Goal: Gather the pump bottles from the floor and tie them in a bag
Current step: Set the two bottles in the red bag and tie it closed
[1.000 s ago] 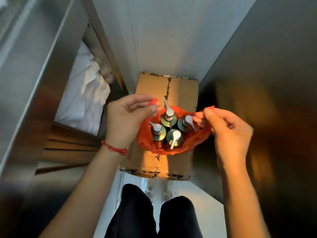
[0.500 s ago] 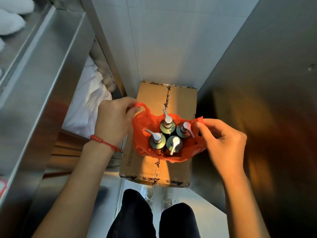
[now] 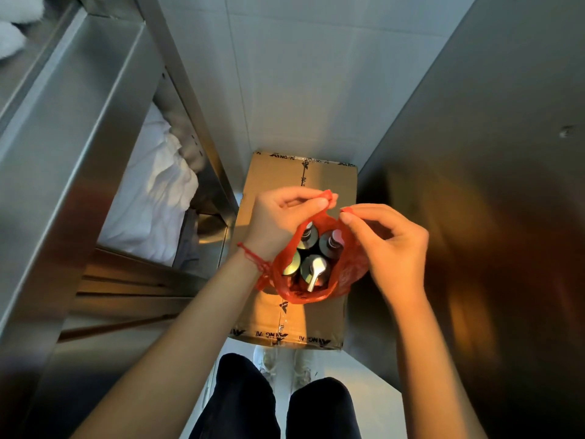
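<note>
An orange plastic bag (image 3: 346,274) sits on top of a taped cardboard box (image 3: 269,315). Several dark pump bottles (image 3: 313,270) with white pump heads stand upright inside it. My left hand (image 3: 281,223) pinches the bag's left handle between thumb and fingers. My right hand (image 3: 386,248) pinches the right handle. The two handles are raised above the bottles and nearly meet, so the bag's mouth is narrowed. My hands hide parts of the far bottles.
A stainless steel shelf unit (image 3: 79,153) stands at the left, with white linen (image 3: 155,198) on a lower shelf. A steel panel (image 3: 490,153) closes the right side and a tiled wall (image 3: 316,74) rises behind the box. My legs and white shoes (image 3: 285,365) are below.
Both hands have lifted the bag's handles up and brought them together over the bottles. The bag's mouth, wide open before, is now narrowed.
</note>
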`<act>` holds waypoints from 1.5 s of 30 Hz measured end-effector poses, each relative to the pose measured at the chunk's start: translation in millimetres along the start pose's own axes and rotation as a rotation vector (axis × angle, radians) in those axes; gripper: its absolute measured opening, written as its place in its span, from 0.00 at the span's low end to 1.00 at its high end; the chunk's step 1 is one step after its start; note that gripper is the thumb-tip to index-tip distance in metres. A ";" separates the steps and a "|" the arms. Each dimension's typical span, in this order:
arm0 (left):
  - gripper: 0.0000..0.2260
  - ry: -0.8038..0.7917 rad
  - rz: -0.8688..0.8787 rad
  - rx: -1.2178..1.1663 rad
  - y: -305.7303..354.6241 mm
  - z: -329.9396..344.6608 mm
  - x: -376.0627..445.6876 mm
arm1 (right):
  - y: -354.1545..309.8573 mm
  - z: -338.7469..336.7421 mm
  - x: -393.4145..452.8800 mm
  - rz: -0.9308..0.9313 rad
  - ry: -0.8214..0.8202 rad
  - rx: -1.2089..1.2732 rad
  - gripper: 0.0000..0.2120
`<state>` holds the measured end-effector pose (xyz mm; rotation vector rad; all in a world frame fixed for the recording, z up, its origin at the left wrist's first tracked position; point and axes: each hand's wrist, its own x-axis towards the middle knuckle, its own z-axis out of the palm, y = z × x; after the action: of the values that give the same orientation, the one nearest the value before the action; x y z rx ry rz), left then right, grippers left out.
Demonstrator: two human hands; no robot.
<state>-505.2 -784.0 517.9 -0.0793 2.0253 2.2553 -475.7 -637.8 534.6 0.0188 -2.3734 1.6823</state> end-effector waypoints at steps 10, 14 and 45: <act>0.11 -0.164 0.047 0.174 -1.9 -6.2 9.2 | 7.0 8.0 8.8 -0.057 -0.048 -0.017 0.04; 0.16 -0.382 -0.099 0.109 -2.9 -11.2 9.9 | 7.7 13.3 15.8 -0.049 -0.089 -0.083 0.04; 0.05 0.059 -0.288 0.141 -1.4 -9.5 12.8 | 38.5 46.1 -19.1 -0.053 -0.033 -0.033 0.01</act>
<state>-518.0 -792.6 514.1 -0.4024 2.0427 1.9549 -471.0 -670.1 480.7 0.1042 -2.4026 1.6305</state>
